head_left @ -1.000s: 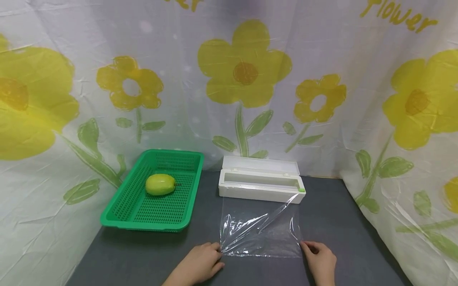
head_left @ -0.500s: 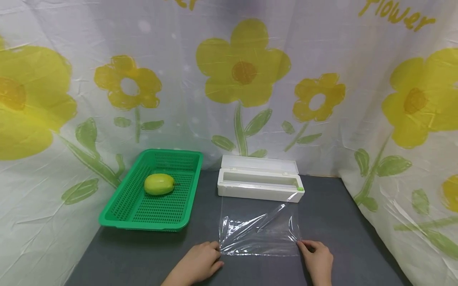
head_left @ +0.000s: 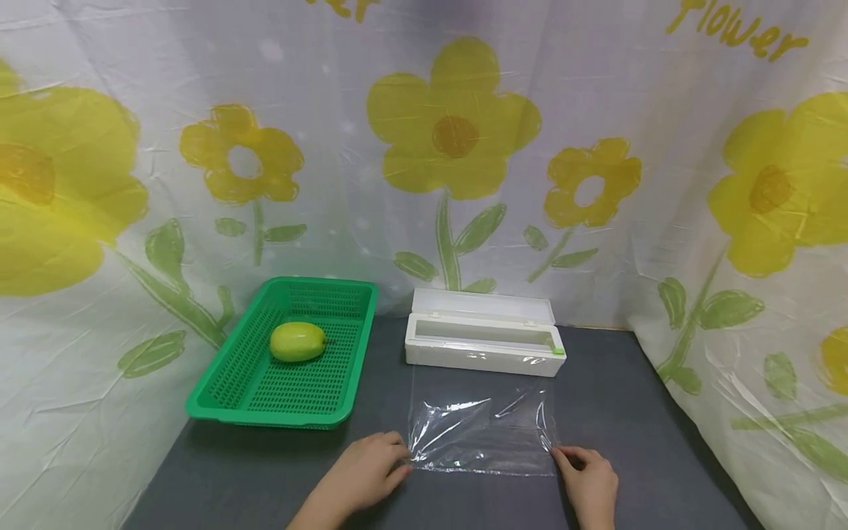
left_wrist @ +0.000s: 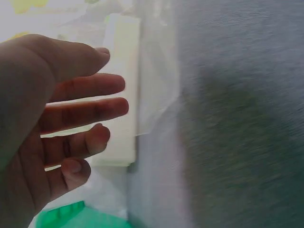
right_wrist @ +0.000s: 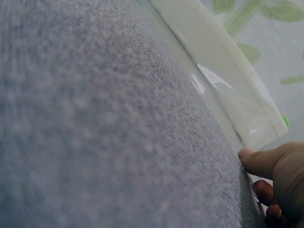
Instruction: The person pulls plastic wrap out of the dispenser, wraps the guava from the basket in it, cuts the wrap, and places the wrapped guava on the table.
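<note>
Two hands (head_left: 367,471) (head_left: 592,482): head view only

Colourless film (head_left: 486,434), yellow-flowered white curtain (head_left: 424,162)

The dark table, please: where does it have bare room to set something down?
Bare table lies between clear film and flowered curtain at right, with a narrower strip between film and green basket. The middle is crowded: film before the white box, left hand and right hand beside it.

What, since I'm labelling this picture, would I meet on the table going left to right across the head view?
Basket, left hand, film, right hand.
</note>
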A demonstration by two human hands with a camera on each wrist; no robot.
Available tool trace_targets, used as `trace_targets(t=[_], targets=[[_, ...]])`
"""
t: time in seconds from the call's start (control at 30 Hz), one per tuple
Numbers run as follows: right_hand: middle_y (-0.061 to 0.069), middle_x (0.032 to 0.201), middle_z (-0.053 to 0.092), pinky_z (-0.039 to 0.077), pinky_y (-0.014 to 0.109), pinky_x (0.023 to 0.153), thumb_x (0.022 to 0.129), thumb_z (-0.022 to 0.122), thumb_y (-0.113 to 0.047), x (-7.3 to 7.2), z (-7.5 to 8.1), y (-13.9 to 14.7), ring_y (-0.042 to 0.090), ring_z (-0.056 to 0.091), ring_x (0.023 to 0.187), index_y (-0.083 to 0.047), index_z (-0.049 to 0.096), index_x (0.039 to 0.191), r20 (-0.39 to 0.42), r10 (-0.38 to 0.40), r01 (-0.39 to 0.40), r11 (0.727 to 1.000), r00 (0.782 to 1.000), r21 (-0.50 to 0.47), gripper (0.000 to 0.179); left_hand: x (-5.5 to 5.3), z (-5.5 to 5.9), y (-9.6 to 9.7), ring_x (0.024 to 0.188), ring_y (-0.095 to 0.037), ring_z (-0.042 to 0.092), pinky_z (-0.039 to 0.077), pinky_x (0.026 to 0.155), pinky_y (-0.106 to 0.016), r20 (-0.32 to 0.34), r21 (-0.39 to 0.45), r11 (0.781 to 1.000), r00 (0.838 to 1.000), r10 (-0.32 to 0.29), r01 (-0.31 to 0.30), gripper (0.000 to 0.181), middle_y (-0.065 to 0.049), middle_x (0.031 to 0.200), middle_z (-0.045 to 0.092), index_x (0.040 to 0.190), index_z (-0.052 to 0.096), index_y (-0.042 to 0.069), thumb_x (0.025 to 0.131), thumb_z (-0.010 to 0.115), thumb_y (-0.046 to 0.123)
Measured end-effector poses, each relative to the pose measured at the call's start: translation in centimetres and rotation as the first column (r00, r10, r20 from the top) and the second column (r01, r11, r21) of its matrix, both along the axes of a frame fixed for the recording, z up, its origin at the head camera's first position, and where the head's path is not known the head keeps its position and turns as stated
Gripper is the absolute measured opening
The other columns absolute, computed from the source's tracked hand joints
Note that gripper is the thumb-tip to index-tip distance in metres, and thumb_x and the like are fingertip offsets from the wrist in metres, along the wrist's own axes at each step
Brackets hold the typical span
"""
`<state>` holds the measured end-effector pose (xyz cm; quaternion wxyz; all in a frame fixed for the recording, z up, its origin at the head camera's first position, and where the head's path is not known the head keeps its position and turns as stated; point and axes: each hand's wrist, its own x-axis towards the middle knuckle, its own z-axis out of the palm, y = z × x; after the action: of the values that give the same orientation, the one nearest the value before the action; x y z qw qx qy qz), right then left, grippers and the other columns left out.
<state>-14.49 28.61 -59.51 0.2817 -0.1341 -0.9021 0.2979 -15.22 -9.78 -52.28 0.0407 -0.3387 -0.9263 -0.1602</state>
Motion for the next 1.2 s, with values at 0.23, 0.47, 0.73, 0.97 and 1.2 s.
trace_targets(t=[0.23,0.47,0.73,0.97,1.2], targets=[[0.009,0.074,0.073,0.047,0.056,0.077,0.081,0.091,-0.010,0.0,0.1,0.1,0.034,0.066,0.072,-0.004,0.083,0.080,0.027,-0.006,0.006,1.000,1.000,-0.003,0.010,-0.9,2.4,-1.0,0.091,-0.012,0.072,0.060,0.078,-0.033,-0.145,0.097,0.994,0.988,0.057,-0.044,0.011,0.007,0.098,0.073,0.104,0.080,0.015,0.094,0.080,0.020],[0.008,0.073,0.072,0.047,0.053,0.072,0.079,0.091,-0.010,0.0,0.2,0.0,0.032,0.065,0.070,-0.005,0.083,0.079,0.001,0.006,-0.006,1.000,1.000,0.010,0.009,-1.5,4.5,-2.2,0.087,-0.015,0.073,0.061,0.074,-0.035,-0.175,0.168,0.981,0.977,0.124,-0.094,0.013,0.003,0.098,0.074,0.104,0.080,0.012,0.092,0.083,0.016],[0.009,0.074,0.072,0.046,0.054,0.073,0.079,0.092,-0.010,0.1,0.1,0.0,0.035,0.064,0.072,-0.004,0.083,0.080,0.016,-0.001,0.001,1.000,1.000,0.008,0.010,-2.3,5.7,-3.7,0.088,-0.019,0.075,0.061,0.073,-0.037,-0.132,0.199,0.954,0.958,0.254,-0.226,0.016,0.001,0.102,0.075,0.107,0.081,0.014,0.092,0.084,0.017],[0.006,0.071,0.072,0.048,0.054,0.072,0.079,0.093,-0.017,0.1,0.0,0.0,0.034,0.065,0.071,-0.007,0.084,0.078,-0.011,0.010,-0.010,1.000,1.000,0.023,0.013,-3.2,6.6,-5.6,0.076,-0.017,0.070,0.054,0.062,-0.035,-0.065,0.267,0.892,0.917,0.394,-0.365,0.014,0.000,0.106,0.075,0.109,0.081,0.015,0.095,0.081,0.017],[0.002,0.070,0.072,0.047,0.052,0.069,0.075,0.095,-0.019,0.3,0.1,0.1,0.032,0.064,0.071,-0.013,0.085,0.078,-0.018,0.038,-0.038,0.999,0.999,0.028,0.012,-4.3,7.8,-7.9,0.057,-0.009,0.057,0.048,0.055,-0.035,-0.017,0.309,0.842,0.882,0.471,-0.443,0.020,-0.012,0.120,0.074,0.118,0.079,0.010,0.100,0.074,0.018]])
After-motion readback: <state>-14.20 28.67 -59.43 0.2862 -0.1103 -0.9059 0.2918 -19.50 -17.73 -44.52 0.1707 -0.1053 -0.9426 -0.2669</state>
